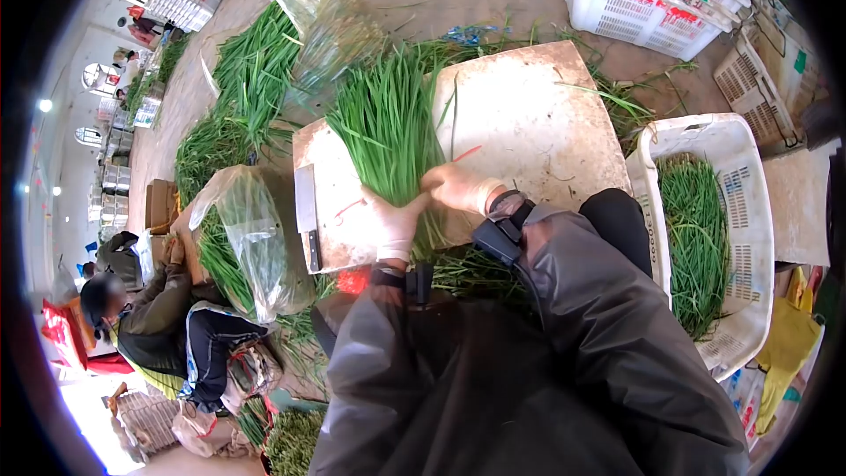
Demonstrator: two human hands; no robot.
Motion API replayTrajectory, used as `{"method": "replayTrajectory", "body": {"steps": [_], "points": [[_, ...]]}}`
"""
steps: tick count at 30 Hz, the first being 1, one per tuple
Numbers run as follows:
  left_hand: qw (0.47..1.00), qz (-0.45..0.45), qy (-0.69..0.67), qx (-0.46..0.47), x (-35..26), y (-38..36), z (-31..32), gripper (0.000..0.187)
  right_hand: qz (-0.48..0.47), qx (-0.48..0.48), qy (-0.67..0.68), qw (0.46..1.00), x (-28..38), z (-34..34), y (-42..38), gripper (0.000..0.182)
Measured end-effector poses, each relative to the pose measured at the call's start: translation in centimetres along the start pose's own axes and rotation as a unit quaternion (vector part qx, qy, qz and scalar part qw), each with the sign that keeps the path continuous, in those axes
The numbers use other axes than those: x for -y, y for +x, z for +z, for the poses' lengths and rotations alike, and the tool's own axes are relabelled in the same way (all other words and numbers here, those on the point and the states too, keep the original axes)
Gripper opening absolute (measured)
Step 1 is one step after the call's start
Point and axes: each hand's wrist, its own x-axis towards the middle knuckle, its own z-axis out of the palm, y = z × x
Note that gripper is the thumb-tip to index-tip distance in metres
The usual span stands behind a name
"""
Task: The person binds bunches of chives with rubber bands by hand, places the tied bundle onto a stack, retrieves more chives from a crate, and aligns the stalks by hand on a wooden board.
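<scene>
A thick bundle of long green stalks [383, 123] lies over the white board [538, 115]. My left hand [388, 222], in a pale glove, is wrapped round the bundle's lower end from the left. On the other side, my right hand [458, 187] has its fingers pressed against the same bundle. A red strip [467, 153] shows just above my right hand, and another thin red strip lies by my left hand. At the board's left edge rests a wide-bladed knife [306, 211] with a black handle.
A white crate [764, 238] of greens stands to the right. Stacked white crates [634, 13] are at the upper right. Plastic bags [264, 242] and heaped greens [256, 66] lie to the left. A seated co-worker [150, 317] is at the lower left.
</scene>
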Motion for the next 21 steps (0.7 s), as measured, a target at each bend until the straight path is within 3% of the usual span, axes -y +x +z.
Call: {"method": "replayTrajectory", "body": {"steps": [2, 6, 7, 10, 16, 19, 21], "points": [[1.000, 0.004, 0.001, -0.009, 0.2, -0.1, 0.3, 0.136, 0.119, -0.048, 0.007, 0.992, 1.5, -2.6, -1.0, 0.026], [1.000, 0.000, -0.019, -0.002, 0.1, 0.0, -0.1, 0.134, 0.119, -0.123, -0.168, 0.971, -0.3, -3.1, -1.3, 0.024], [1.000, -0.002, -0.027, 0.000, 0.1, 0.0, 0.0, 0.133, 0.155, -0.096, -0.198, 0.963, -0.1, -2.6, -1.3, 0.024], [0.998, 0.000, -0.061, 0.006, 0.5, 0.2, 0.1, 0.130, 0.150, -0.094, -0.200, 0.964, 1.9, -1.8, -2.6, 0.026], [0.999, 0.006, -0.052, 0.002, 0.6, 0.4, -0.9, 0.124, 0.037, -0.031, 0.068, 0.997, -0.5, 3.9, -0.1, 0.037], [0.987, -0.035, -0.121, 0.104, -1.6, 0.5, -4.6, 0.124, 0.031, -0.017, 0.186, 0.982, 0.4, 5.6, 0.0, 0.045], [0.990, 0.014, -0.125, 0.070, 1.6, 1.1, -3.2, 0.119, -0.006, -0.025, 0.192, 0.981, 1.0, 6.2, 0.0, 0.044]]}}
